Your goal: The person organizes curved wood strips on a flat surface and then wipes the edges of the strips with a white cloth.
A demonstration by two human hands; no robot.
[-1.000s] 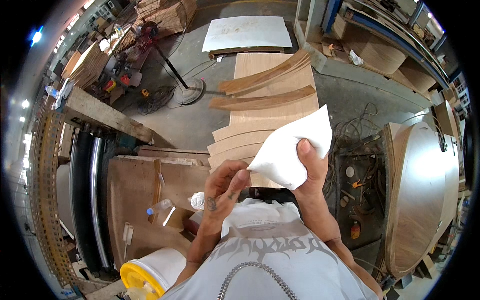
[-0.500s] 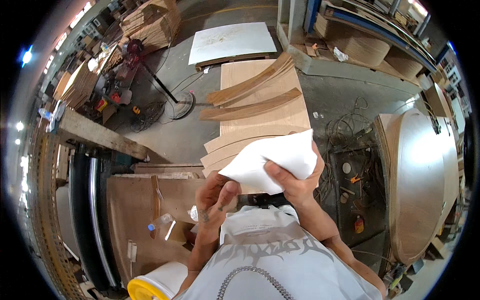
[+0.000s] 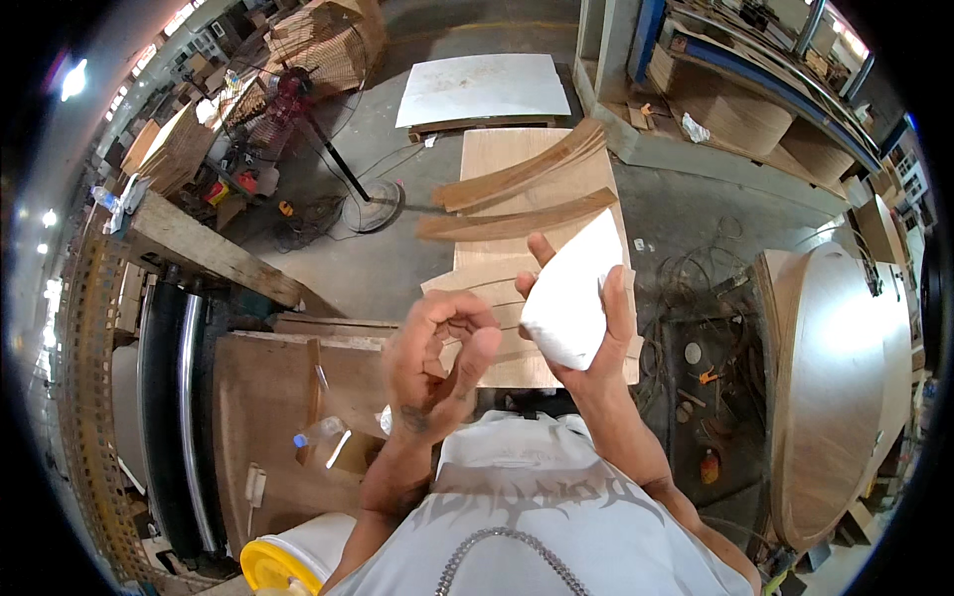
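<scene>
In my right hand [image 3: 599, 353] is a white folded sheet [image 3: 577, 290], paper-like and bulging. Its thumb presses on the near right side while fingertips show past the left edge. My left hand [image 3: 440, 356] hovers a little to the left of the sheet, slightly blurred. Its fingers are loosely curled, the thumb stands apart from them, and I see nothing held. Below both hands, thin curved wooden strips [image 3: 477, 288] lie on a pale wood panel [image 3: 542, 149]. Farther off, darker curved wooden pieces [image 3: 522, 217] rest across the same panel.
A floor fan [image 3: 343, 164] stands far left, cables trailing. At the left are a roller machine [image 3: 184, 397], a brown board [image 3: 273, 397] with a plastic bottle [image 3: 320, 437], and a yellow-rimmed bucket [image 3: 273, 566]. Curved wood panels [image 3: 835, 387] stand right, beside a dark cluttered tray [image 3: 730, 452].
My left hand has let go of the white sheet and drawn back from it. My right hand has turned the sheet more upright, and it looks more compact.
</scene>
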